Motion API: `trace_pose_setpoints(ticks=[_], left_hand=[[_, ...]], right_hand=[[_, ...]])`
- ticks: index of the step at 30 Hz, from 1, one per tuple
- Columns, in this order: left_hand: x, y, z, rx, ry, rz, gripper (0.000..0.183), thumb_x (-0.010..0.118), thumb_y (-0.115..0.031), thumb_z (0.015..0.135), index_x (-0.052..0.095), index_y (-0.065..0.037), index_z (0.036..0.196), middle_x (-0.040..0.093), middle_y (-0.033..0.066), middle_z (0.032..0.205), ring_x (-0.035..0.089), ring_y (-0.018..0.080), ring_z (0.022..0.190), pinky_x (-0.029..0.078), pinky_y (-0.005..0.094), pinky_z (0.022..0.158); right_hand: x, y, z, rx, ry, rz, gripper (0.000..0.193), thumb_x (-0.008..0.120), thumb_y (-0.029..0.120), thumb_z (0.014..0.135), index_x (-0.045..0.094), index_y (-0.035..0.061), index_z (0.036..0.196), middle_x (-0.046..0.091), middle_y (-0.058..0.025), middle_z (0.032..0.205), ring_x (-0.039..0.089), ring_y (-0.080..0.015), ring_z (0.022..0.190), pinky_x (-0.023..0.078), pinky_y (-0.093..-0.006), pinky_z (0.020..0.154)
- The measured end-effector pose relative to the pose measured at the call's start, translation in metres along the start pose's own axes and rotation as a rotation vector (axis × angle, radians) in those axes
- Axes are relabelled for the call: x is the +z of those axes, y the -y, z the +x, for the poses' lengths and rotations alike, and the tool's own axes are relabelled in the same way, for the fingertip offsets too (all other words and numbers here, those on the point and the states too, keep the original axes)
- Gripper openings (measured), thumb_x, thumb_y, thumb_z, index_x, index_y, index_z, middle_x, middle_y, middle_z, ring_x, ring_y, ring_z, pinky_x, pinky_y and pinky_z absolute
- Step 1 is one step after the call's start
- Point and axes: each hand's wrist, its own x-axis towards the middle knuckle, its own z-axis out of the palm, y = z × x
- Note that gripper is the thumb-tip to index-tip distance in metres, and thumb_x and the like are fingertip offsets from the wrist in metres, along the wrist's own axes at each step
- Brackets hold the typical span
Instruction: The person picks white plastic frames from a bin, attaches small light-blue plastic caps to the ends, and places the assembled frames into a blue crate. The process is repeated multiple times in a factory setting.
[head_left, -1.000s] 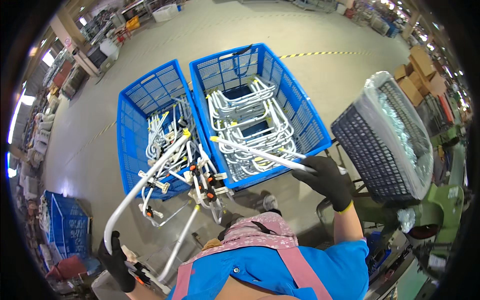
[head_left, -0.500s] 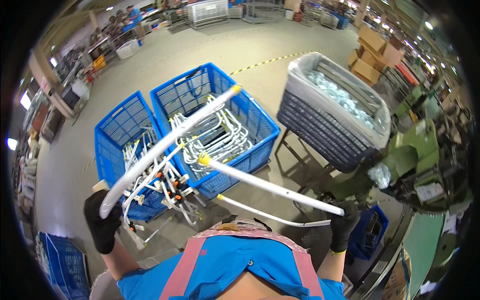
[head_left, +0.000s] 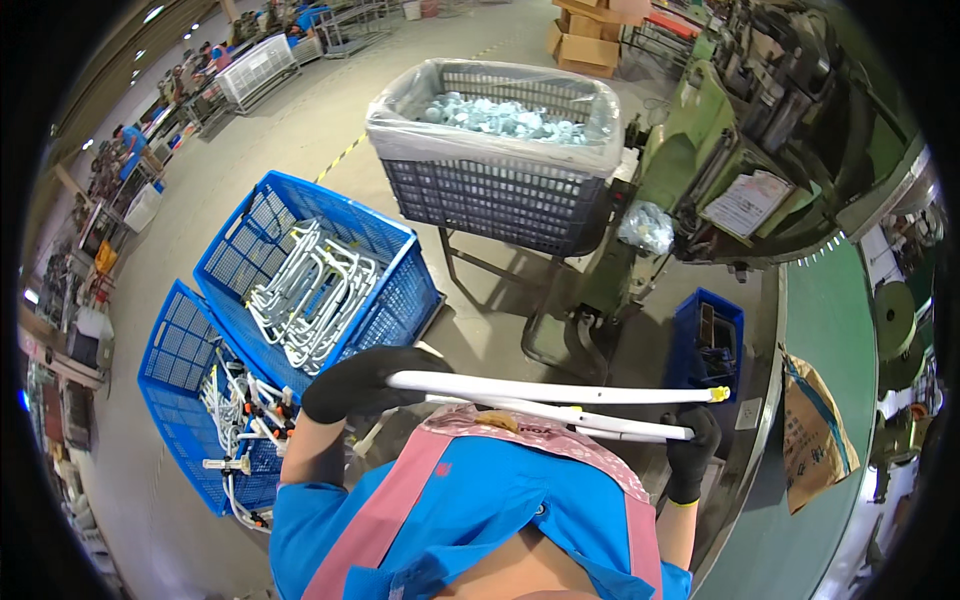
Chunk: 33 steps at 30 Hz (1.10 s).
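A long white tube [head_left: 560,390] with a yellow tip at its right end lies across the front of my body. My left hand [head_left: 362,386], in a black glove, is closed around its left end. Just below it runs another white tube [head_left: 625,424], bent, whose right end is gripped in my right hand [head_left: 692,455], also black-gloved. Part of a further tube shows between the two, its left end hidden by my left hand. The upper tube's yellow end passes above my right hand.
Two blue crates stand at left: the larger crate [head_left: 385,325] holds bent white tubes, the smaller crate [head_left: 170,425] white frames with orange and black fittings. Ahead is a lined dark basket [head_left: 480,200] of pale pieces. A green machine [head_left: 690,125] and green bench [head_left: 815,330] stand at right.
My view has swung right, toward the machine and bench. My left hand has brought its tube down from a raised slant to nearly level, close above the tubes at my right hand.
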Motion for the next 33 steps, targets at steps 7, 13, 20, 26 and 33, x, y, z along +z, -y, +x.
trace_pose_setpoints(ticks=[7, 13, 20, 26, 33], left_hand=[[0.004, 0.017, 0.115, 0.037, 0.355, -0.003, 0.040, 0.068, -0.008, 0.079, 0.060, -0.001, 0.117, 0.067, 0.0122, 0.101, 0.063, 0.0194, 0.086, 0.050, 0.0310, 0.074], [-0.008, 0.048, 0.193, 0.158, 0.522, 0.045, 0.035, 0.069, -0.012, 0.081, 0.062, -0.002, 0.114, 0.067, 0.0131, 0.104, 0.065, 0.0245, 0.091, 0.049, 0.0334, 0.081], [-0.090, 0.089, 0.288, 0.142, 0.695, -0.094, 0.038, 0.071, -0.011, 0.081, 0.061, -0.001, 0.116, 0.066, 0.0112, 0.108, 0.061, 0.0200, 0.097, 0.048, 0.0337, 0.087], [-0.254, 0.140, 0.375, 0.155, 0.070, -0.070, 0.041, 0.064, -0.030, 0.089, 0.061, -0.004, 0.121, 0.061, 0.0082, 0.121, 0.057, 0.0178, 0.110, 0.043, 0.0319, 0.097], [-0.491, 0.279, 0.502, -0.191, -0.670, 0.471, 0.039, 0.054, -0.034, 0.091, 0.058, -0.008, 0.119, 0.064, 0.0171, 0.112, 0.059, 0.0300, 0.108, 0.045, 0.0363, 0.090]], right_hand=[[-0.026, -0.001, -0.027, 0.374, 0.044, -0.299, 0.018, 0.077, 0.008, 0.065, 0.060, 0.0068, 0.070, 0.060, -0.0122, 0.088, 0.057, -0.0307, 0.084, 0.046, -0.0402, 0.080], [0.022, -0.005, -0.014, 0.099, 0.321, -0.390, 0.015, 0.072, 0.024, 0.065, 0.068, 0.0159, 0.077, 0.057, -0.0106, 0.120, 0.048, -0.0350, 0.119, 0.035, -0.0497, 0.100], [0.101, -0.031, 0.025, 0.104, 0.415, -0.329, 0.015, 0.066, 0.016, 0.068, 0.069, 0.0168, 0.083, 0.058, -0.0085, 0.091, 0.057, -0.0300, 0.085, 0.047, -0.0415, 0.070], [0.154, -0.018, 0.102, 0.221, 0.552, -0.417, 0.022, 0.072, 0.023, 0.063, 0.066, 0.0149, 0.082, 0.057, -0.0095, 0.087, 0.058, -0.0307, 0.078, 0.046, -0.0416, 0.063], [0.173, 0.002, 0.170, 0.214, 0.682, -0.578, 0.010, 0.066, 0.016, 0.065, 0.065, 0.0167, 0.075, 0.062, -0.0078, 0.084, 0.060, -0.0291, 0.075, 0.046, -0.0406, 0.060]])
